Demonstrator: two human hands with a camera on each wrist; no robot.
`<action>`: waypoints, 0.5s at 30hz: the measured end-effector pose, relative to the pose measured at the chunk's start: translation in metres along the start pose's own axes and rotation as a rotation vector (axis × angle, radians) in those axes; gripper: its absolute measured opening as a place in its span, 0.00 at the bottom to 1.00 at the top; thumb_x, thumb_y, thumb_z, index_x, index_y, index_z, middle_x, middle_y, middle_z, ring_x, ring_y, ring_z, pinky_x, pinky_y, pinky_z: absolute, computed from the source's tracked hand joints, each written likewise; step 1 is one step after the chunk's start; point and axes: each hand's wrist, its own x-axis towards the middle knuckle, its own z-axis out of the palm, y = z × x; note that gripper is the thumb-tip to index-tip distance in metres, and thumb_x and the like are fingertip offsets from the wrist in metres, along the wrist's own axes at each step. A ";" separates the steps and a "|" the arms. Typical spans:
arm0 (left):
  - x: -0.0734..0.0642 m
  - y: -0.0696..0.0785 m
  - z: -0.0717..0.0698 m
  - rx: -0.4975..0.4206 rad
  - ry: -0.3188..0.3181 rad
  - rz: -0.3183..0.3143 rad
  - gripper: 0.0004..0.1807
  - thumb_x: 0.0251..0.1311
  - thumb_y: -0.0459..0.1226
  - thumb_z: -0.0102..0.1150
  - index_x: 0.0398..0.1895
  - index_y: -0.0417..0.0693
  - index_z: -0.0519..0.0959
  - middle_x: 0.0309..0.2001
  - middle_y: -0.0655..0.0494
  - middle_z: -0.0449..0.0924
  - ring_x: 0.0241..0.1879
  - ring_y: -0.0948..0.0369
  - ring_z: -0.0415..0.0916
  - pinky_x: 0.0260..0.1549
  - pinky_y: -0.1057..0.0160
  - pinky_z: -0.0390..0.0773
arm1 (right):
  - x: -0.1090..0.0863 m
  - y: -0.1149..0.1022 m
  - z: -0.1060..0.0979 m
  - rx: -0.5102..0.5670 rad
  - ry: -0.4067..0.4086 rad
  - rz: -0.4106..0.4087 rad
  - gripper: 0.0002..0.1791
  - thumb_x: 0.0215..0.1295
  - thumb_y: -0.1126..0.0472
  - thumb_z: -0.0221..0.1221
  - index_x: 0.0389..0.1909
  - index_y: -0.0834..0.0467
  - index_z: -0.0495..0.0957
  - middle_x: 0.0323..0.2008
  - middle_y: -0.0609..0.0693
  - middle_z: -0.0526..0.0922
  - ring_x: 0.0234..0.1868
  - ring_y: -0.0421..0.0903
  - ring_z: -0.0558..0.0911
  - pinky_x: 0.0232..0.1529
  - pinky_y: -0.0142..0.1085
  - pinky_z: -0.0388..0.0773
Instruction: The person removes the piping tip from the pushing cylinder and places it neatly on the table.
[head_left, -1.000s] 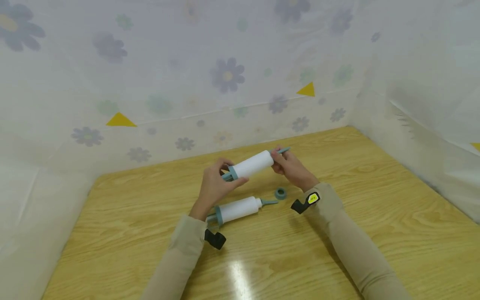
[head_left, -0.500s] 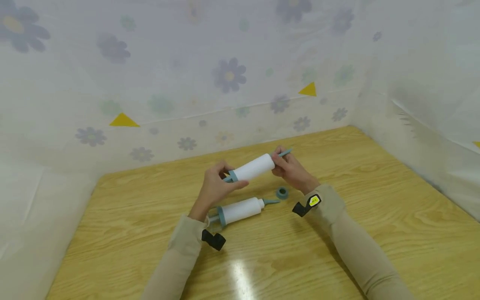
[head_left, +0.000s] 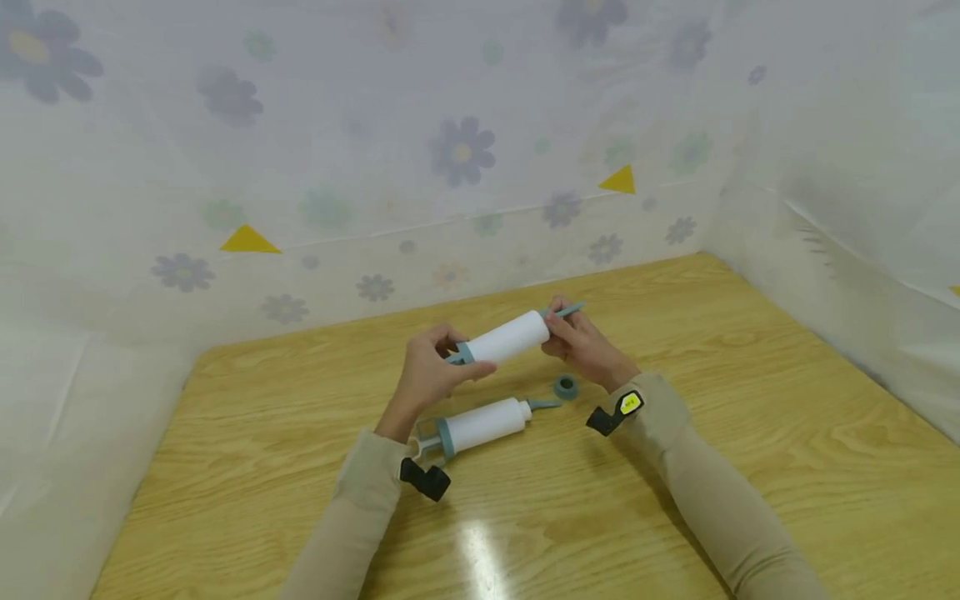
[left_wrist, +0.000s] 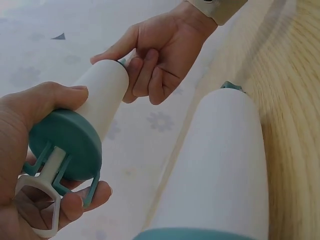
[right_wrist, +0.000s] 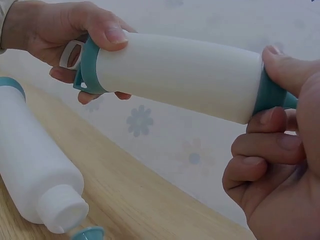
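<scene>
My left hand [head_left: 429,379] holds a white syringe [head_left: 508,336] by its teal collar [left_wrist: 67,145], thumb laid along the barrel. A white ring-handled plunger [left_wrist: 47,190] sticks out behind the collar, near the left fingers. At the other end my right hand [head_left: 588,346] pinches the teal cap [right_wrist: 270,94] between thumb and forefinger, its other fingers curled. A slim teal nozzle [head_left: 572,308] points out past this hand. Below, on the table, lies a second white syringe [head_left: 486,423], its white neck [right_wrist: 62,209] bare.
A teal nozzle [head_left: 543,404] lies right at the second syringe's neck. Close by is a teal ring cap [head_left: 566,387]. The wooden table [head_left: 675,500] is bounded by a flowered sheet [head_left: 360,167] behind and plain sheeting at both sides.
The held syringe's nozzle end has dipped slightly, with the right hand still at its cap. More of the lying syringe's plunger end shows beside the left wrist. The head view has shifted slightly.
</scene>
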 end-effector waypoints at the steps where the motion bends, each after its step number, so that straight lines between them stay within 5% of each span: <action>1: 0.000 -0.001 -0.001 -0.016 -0.013 -0.010 0.18 0.44 0.42 0.77 0.34 0.45 0.78 0.28 0.49 0.81 0.21 0.58 0.73 0.11 0.64 0.70 | 0.000 -0.001 0.000 0.001 0.001 -0.002 0.07 0.77 0.54 0.41 0.37 0.50 0.63 0.24 0.43 0.60 0.21 0.42 0.52 0.29 0.36 0.49; 7: -0.001 0.001 -0.008 -0.074 -0.053 -0.081 0.18 0.46 0.42 0.76 0.33 0.44 0.78 0.22 0.49 0.80 0.18 0.45 0.73 0.12 0.51 0.72 | 0.000 -0.006 0.001 -0.026 -0.021 -0.009 0.02 0.75 0.56 0.46 0.41 0.49 0.65 0.38 0.43 0.70 0.33 0.40 0.64 0.35 0.28 0.65; 10: -0.002 0.006 -0.010 -0.018 -0.036 -0.062 0.19 0.44 0.44 0.76 0.34 0.46 0.78 0.26 0.49 0.82 0.24 0.40 0.75 0.13 0.51 0.74 | 0.000 -0.008 -0.001 -0.031 -0.037 -0.005 0.04 0.74 0.55 0.49 0.41 0.50 0.65 0.36 0.44 0.69 0.31 0.42 0.61 0.34 0.31 0.60; 15: -0.001 0.007 -0.007 0.035 -0.030 -0.026 0.20 0.44 0.43 0.77 0.36 0.45 0.78 0.32 0.48 0.83 0.24 0.54 0.77 0.13 0.63 0.74 | -0.003 -0.010 -0.005 -0.069 -0.034 0.030 0.06 0.73 0.54 0.51 0.42 0.49 0.64 0.32 0.44 0.65 0.28 0.44 0.56 0.36 0.40 0.51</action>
